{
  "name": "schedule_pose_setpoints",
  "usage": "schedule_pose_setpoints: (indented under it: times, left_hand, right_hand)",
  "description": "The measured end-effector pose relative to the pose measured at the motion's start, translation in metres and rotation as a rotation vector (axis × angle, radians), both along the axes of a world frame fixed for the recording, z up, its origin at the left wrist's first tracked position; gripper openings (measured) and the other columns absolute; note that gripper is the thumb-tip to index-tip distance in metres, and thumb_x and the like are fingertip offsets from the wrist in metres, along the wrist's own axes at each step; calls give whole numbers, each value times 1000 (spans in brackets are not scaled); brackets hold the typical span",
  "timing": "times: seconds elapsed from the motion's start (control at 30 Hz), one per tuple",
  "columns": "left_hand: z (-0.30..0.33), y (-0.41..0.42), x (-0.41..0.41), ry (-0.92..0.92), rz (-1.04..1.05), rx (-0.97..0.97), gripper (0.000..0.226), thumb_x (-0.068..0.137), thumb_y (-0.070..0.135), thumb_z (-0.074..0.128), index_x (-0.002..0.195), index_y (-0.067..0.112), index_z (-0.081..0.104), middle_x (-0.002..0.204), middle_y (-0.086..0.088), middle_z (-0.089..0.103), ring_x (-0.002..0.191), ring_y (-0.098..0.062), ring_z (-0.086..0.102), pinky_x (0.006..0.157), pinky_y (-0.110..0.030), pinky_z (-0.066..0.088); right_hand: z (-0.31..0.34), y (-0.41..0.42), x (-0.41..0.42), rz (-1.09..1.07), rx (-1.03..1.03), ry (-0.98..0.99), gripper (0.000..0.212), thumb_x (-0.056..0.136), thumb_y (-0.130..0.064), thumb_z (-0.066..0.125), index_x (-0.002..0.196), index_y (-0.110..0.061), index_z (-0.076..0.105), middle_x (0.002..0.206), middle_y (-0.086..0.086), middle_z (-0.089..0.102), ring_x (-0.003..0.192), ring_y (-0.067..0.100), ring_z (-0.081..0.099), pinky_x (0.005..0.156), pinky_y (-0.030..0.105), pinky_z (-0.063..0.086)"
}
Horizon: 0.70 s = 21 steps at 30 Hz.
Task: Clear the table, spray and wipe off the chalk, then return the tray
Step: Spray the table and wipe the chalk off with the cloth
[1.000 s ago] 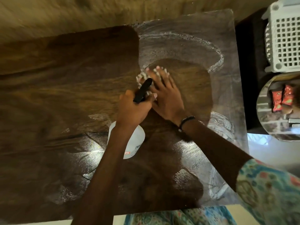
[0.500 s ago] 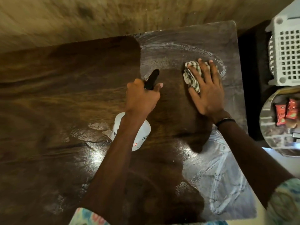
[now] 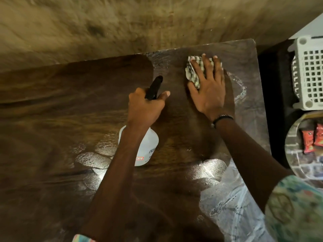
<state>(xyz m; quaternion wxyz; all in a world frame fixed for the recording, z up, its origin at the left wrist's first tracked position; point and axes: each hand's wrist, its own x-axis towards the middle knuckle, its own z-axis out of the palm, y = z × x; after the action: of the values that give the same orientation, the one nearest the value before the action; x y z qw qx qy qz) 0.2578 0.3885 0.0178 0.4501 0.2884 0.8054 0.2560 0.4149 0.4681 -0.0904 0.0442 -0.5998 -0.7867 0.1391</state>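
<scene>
Your right hand (image 3: pixel 208 88) lay flat on the dark wooden table (image 3: pixel 52 119), fingers spread and pressing a striped cloth (image 3: pixel 193 74) against the surface near the far right corner, at about one o'clock from the middle of the view. The cloth bunched out from under your fingertips toward the far edge, close to it but short of it. Your left hand (image 3: pixel 145 109) was curled tight around the neck of a white spray bottle (image 3: pixel 146 147), black nozzle (image 3: pixel 154 88) pointing toward twelve o'clock, thumb stretched out to the right. The bottle sat just left of your right hand, the two apart by a narrow strip of wiped wood.

Chalk (image 3: pixel 240 89) curved in a pale arc at three o'clock from your right hand, between it and the table's right edge. More chalk smeared the near right corner (image 3: pixel 234 206) at five o'clock. The left half of the table, from eight to eleven o'clock, was open, with glossy patches catching light.

Past the right edge ran a dark gap, then a white perforated basket (image 3: pixel 309 74) at two o'clock and a round tray (image 3: pixel 295 154) at four o'clock holding red packets (image 3: pixel 306 142). A rough wall (image 3: pixel 139 23) ran along the far edge.
</scene>
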Motion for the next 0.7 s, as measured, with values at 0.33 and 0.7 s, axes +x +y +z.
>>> schedule_pose_setpoints:
  times: [0.33, 0.7]
  left_hand:
    - [-3, 4, -13, 25, 50, 16, 30, 81, 34, 70, 73, 31, 42, 96, -15, 68, 85, -32, 66, 68, -36, 51]
    - [5, -10, -25, -19, 56, 42, 30, 84, 34, 68, 70, 31, 42, 95, -17, 66, 77, -23, 63, 66, -32, 51]
  right_hand:
    - [-6, -58, -14, 432, 29, -8, 62, 91, -48, 39, 149, -28, 28, 159, 4, 23, 148, 29, 12, 119, 44, 17]
    - [-6, 34, -86, 83, -40, -67, 61, 97, -49, 34, 152, -32, 13, 162, 5, 9, 148, 33, 1, 120, 45, 3]
